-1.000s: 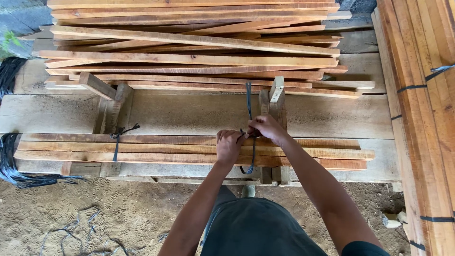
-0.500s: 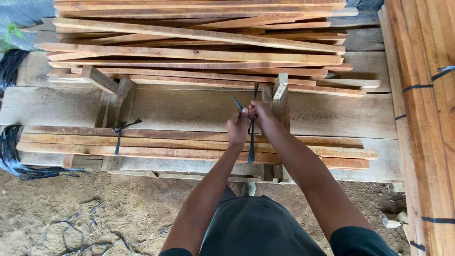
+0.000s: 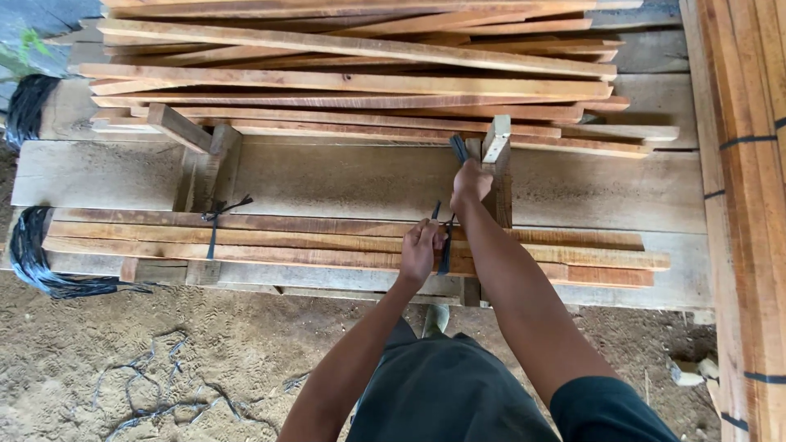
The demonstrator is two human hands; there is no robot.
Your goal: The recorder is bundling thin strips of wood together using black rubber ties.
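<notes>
A bundle of thin wooden slats (image 3: 270,245) lies across the near side of a plank bench. My left hand (image 3: 419,248) rests on the bundle and pinches one end of a black plastic strap (image 3: 444,252) wrapped round it. My right hand (image 3: 471,182) is further away, fist closed on the strap's other end (image 3: 458,147), which sticks up beside an upright wooden peg (image 3: 496,139). The strap runs taut between the two hands. A tied black strap (image 3: 214,219) binds the bundle's left part.
A loose pile of long slats (image 3: 352,74) lies at the back of the bench (image 3: 327,176). Strapped stacks of boards (image 3: 745,205) stand at the right. Coils of black strap (image 3: 37,262) hang at the left. Strap offcuts (image 3: 164,401) lie on the sandy ground.
My hands were together over the bundle, then lifted. Now they have parted: the right hand has pulled the strap end away toward the peg, and the left has dropped back onto the bundle.
</notes>
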